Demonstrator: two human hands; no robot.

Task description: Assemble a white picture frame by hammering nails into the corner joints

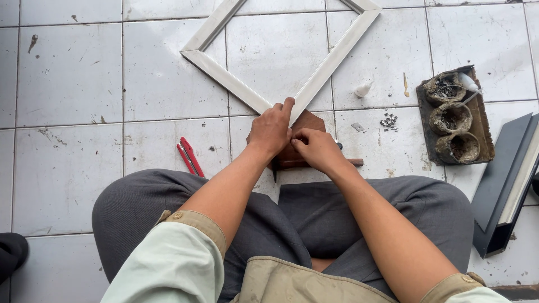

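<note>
A pale square picture frame (224, 76) lies on the tiled floor, turned like a diamond, with its near corner resting on a brown wooden block (310, 122). My left hand (271, 130) presses down on that near corner, its forefinger stretched along the right-hand moulding. Beside it, my right hand (315, 147) pinches something small at the corner with its fingertips; the piece itself is too small to make out. A dark handle (355, 162) pokes out from under my right wrist.
Red-handled pliers (190, 157) lie on the floor to the left. On the right sit a dark tray (482, 143) with three crusted cups, a small pile of metal pins (388, 120), a white blob (362, 89) and stacked dark mouldings (505, 185). My crossed legs fill the foreground.
</note>
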